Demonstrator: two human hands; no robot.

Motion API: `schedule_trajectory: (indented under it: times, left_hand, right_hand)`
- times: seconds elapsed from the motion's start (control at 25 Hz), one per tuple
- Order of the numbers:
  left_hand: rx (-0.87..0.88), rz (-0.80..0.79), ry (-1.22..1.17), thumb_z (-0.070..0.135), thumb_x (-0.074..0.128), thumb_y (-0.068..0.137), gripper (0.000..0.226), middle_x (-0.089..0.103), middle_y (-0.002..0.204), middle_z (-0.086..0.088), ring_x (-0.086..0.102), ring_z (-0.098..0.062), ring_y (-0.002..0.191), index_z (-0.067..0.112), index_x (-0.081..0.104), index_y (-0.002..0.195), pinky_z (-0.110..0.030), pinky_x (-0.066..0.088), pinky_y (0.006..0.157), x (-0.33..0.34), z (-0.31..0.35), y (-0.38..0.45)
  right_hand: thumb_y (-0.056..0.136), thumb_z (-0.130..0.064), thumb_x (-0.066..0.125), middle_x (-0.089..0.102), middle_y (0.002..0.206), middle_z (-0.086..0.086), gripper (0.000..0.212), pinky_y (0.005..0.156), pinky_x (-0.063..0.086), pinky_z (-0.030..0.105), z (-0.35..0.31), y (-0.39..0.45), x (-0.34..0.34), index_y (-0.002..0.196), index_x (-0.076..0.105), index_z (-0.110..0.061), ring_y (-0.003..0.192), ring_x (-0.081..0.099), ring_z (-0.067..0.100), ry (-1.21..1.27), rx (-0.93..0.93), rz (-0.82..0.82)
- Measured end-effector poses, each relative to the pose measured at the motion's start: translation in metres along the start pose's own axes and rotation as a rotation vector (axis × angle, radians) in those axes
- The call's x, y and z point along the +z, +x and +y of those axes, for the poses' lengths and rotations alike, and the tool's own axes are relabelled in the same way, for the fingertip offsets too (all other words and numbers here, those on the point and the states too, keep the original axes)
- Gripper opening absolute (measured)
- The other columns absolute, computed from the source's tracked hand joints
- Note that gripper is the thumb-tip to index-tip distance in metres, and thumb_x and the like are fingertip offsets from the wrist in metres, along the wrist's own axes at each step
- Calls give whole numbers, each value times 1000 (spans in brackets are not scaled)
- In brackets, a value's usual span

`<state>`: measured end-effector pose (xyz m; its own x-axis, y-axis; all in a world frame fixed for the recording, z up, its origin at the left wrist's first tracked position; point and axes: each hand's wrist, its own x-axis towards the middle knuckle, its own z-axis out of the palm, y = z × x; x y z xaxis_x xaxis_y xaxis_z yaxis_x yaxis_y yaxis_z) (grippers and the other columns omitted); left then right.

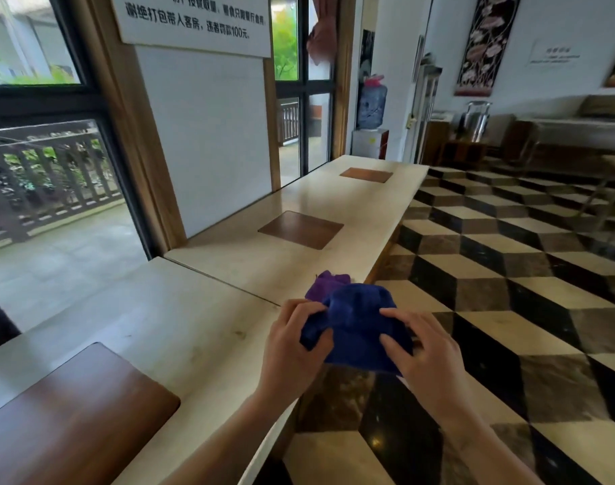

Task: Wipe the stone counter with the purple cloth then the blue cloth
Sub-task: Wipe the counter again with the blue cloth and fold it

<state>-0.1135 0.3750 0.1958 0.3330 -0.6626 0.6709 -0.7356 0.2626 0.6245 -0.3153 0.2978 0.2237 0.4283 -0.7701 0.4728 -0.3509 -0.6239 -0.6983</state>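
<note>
Blue cloth (358,330) bunched in both hands

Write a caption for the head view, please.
Both hands, left and right, bunch the blue cloth at the counter's edge.

Probably dining hall: buffet-rules sign (194,22)

Both forearms reach forward, bare. The left hand (292,341) curls its fingers (308,311) into the cloth (355,327), thumb pinching a fold. The right hand (425,348) lies on top, fingers spread and bent, tips pressing into the fabric beside the left fingers.
</note>
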Motion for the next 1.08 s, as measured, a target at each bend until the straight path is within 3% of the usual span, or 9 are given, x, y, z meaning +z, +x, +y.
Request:
schedule_trajectory:
  times: [0.12,0.32,0.48,0.64,0.84,1.08]
  left_hand:
    - [27,-2,12,33,57,89,26,48,113,25,56,-7,101,28,58,114,-17,52,77,35,-19,44]
    - [17,28,19,32,57,87,27,51,114,16,55,-4,102,30,57,114,-19,53,78,99,-46,123]
    - [4,80,16,30,58,86,27,54,112,11,56,-4,101,26,58,113,-17,50,82,137,-70,177]
    - [-33,112,60,28,60,85,27,57,109,6,57,-4,97,21,61,111,-15,47,80,157,-104,212]
    - [-93,153,105,33,59,83,28,56,109,9,57,-1,97,28,59,111,-12,47,79,163,-163,252]
    - [-145,219,103,35,58,83,28,55,111,14,60,-7,96,31,58,111,-32,56,74,170,-245,315]
  right_hand:
    - [87,-20,72,52,108,-33,39,74,44,12,36,49,-2,115,58,-41,97,59,-2,-28,-2,15]
    - [88,-24,71,52,109,-36,35,81,53,19,93,147,-12,118,61,-39,102,59,-1,-10,-35,5]
    - [89,-24,70,50,111,-38,36,77,50,9,130,217,-10,117,58,-44,106,55,-8,-8,-75,-32]
    - [89,-21,71,53,112,-31,37,82,42,3,155,270,10,116,58,-43,104,53,-10,11,-81,-74]
    - [89,-22,71,55,114,-25,37,79,46,6,182,336,60,115,57,-43,102,55,-6,68,-102,-147]
    - [87,-21,73,52,113,-29,39,76,56,21,209,432,130,116,59,-42,100,59,-1,60,-192,-195]
